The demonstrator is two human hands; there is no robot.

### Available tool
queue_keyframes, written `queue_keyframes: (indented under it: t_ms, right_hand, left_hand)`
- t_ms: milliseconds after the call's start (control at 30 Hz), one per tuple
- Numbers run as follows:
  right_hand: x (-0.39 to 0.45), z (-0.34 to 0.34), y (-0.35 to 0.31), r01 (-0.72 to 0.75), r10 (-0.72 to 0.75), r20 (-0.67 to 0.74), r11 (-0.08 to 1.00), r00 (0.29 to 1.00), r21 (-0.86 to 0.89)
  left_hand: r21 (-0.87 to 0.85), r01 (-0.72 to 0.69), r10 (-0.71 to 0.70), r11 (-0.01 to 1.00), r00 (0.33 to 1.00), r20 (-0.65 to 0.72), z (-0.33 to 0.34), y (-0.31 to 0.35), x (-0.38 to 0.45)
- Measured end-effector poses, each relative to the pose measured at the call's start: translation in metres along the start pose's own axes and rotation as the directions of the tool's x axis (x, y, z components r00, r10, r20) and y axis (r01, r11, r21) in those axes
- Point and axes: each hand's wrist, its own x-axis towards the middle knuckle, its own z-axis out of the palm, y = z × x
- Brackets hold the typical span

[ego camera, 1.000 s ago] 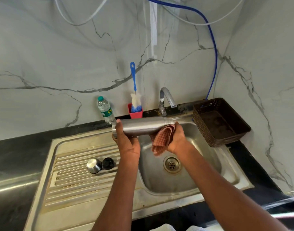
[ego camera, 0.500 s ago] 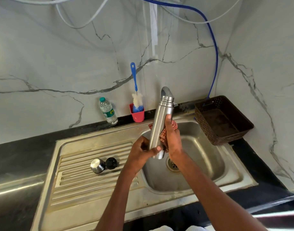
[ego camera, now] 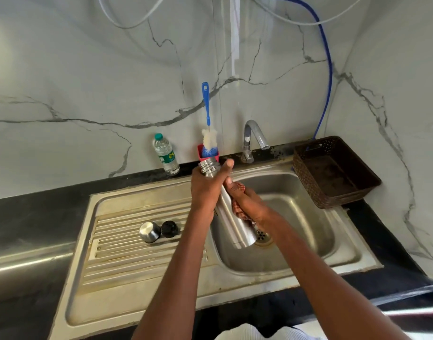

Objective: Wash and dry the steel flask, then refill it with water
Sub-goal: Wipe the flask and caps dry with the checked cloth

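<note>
Head view: steel sink (ego camera: 146,285) in black counter (ego camera: 26,217), marble walls (ego camera: 88,69)

Home kitchen: steel sink (ego camera: 146,285), tap (ego camera: 253,138), marble wall (ego camera: 88,69).

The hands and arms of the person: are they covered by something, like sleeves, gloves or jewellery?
No. The left hand and right hand are bare, without gloves, rings or a watch. Both forearms are bare up to the bottom edge of the picture, and no sleeve is visible.

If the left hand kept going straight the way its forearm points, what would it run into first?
Probably the red holder with the bottle brush, just beyond the left hand gripping the flask neck; then the wall. Depth is uncertain.
</note>
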Motion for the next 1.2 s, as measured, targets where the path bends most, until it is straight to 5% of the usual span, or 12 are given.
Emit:
queue_keyframes:
  t_ms: [167,400,467,567,667,867,933,1000,1200]
  right_hand:
    - [0.002,0.001,-0.003,-0.063,0.071,-0.103,0.995,0.992,0.082]
    - [0.009,-0.018,-0.009,-0.266,0.251,-0.135,0.958,0.958,-0.106]
    - [0.004,-0.018,0.005,-0.331,0.328,-0.176,0.944,0.928,0.018]
    - [-0.001,-0.011,0.018,-0.322,0.465,-0.190,0.803,0.865,0.501]
    - [0.000,0.016,0.007,-0.193,0.474,-0.181,0.636,0.862,0.747]
    - [0.011,0.012,-0.009,-0.153,0.304,-0.471,0.931,0.828,0.331]
    - [0.015,0.003,-0.009,-0.264,0.359,-0.409,0.925,0.839,0.272]
    - [0.014,-0.006,-0.008,-0.342,0.466,-0.285,0.854,0.837,0.392]
    - [0.010,-0.001,0.009,-0.299,0.557,-0.116,0.597,0.822,0.745]
  left_hand:
    - [-0.349,-0.052,-0.013,0.936,0.983,-0.181,0.021,0.010,0.001]
    - [-0.658,0.060,-0.172,0.751,0.979,-0.107,0.005,-0.007,0.010]
    - [-0.679,0.049,-0.188,0.732,0.973,-0.132,-0.005,-0.005,0.019]
    - [-0.743,-0.096,-0.239,0.663,0.913,-0.331,-0.011,0.004,0.030]
    - [-0.712,-0.244,-0.217,0.658,0.844,-0.490,-0.006,0.011,0.040]
    - [-0.551,-0.265,-0.057,0.791,0.865,-0.498,0.004,0.005,0.032]
    - [-0.519,-0.268,-0.026,0.811,0.871,-0.490,0.006,0.003,0.029]
    - [-0.503,-0.265,0.001,0.823,0.885,-0.465,0.005,0.002,0.029]
    - [-0.546,-0.308,-0.031,0.780,0.851,-0.524,0.003,0.004,0.043]
